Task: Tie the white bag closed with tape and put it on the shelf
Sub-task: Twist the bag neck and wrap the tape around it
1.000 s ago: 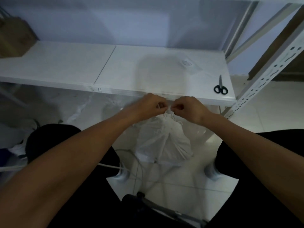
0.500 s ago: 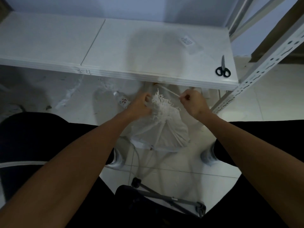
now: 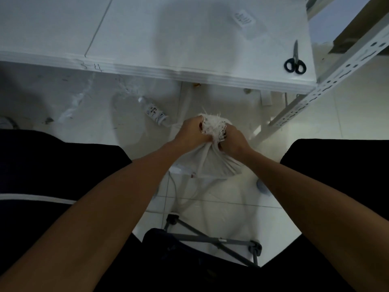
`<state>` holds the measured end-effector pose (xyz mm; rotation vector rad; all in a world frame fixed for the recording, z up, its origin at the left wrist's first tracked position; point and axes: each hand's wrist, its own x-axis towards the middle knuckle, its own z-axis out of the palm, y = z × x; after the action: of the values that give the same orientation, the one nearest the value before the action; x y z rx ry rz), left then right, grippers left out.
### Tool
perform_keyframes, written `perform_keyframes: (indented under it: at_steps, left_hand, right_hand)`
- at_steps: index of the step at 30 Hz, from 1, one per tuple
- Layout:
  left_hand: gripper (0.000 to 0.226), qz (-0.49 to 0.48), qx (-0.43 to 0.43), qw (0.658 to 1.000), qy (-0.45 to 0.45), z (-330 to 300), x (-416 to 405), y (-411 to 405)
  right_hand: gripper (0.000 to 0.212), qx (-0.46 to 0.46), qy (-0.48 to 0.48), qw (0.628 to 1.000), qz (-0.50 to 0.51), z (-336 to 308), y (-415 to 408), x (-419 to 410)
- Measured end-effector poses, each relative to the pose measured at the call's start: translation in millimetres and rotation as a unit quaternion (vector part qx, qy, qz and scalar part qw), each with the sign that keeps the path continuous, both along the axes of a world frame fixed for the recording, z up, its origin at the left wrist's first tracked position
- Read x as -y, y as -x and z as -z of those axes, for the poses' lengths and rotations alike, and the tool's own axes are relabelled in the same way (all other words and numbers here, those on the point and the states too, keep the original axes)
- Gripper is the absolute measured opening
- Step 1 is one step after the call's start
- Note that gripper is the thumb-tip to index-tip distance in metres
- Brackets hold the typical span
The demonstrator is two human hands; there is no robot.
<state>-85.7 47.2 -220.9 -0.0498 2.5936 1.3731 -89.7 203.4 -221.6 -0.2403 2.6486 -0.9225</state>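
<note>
The white bag (image 3: 212, 163) hangs between my knees, below the front edge of the white shelf (image 3: 189, 49). Its frayed mouth is bunched upward between my hands. My left hand (image 3: 192, 132) grips the gathered neck from the left. My right hand (image 3: 232, 140) grips the same neck from the right, fingers curled into the cloth. The tape cannot be made out among the frayed threads.
Black-handled scissors (image 3: 295, 60) lie on the shelf's right end, beside a perforated white upright (image 3: 328, 81). A plastic bottle (image 3: 154, 111) lies on the tiled floor under the shelf. White cables (image 3: 179, 197) and a folding stool frame (image 3: 210, 239) sit below my arms.
The camera has tilted down. Both hands have dropped away from the shelf edge and closed together on the bag's neck; the strand pulled out by my right hand is no longer seen.
</note>
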Motion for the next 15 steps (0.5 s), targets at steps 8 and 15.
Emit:
perform_keyframes:
  at_steps: [8,15]
  left_hand:
    - [0.007,0.027,-0.04,0.989,0.139,-6,1,3]
    - [0.031,0.062,-0.042,0.991,0.115,-15,5,1]
  right_hand:
    - [0.014,0.022,0.035,0.999,-0.026,-5,-4,-1]
    - [0.019,-0.007,0.04,0.998,-0.051,-15,-3,-2]
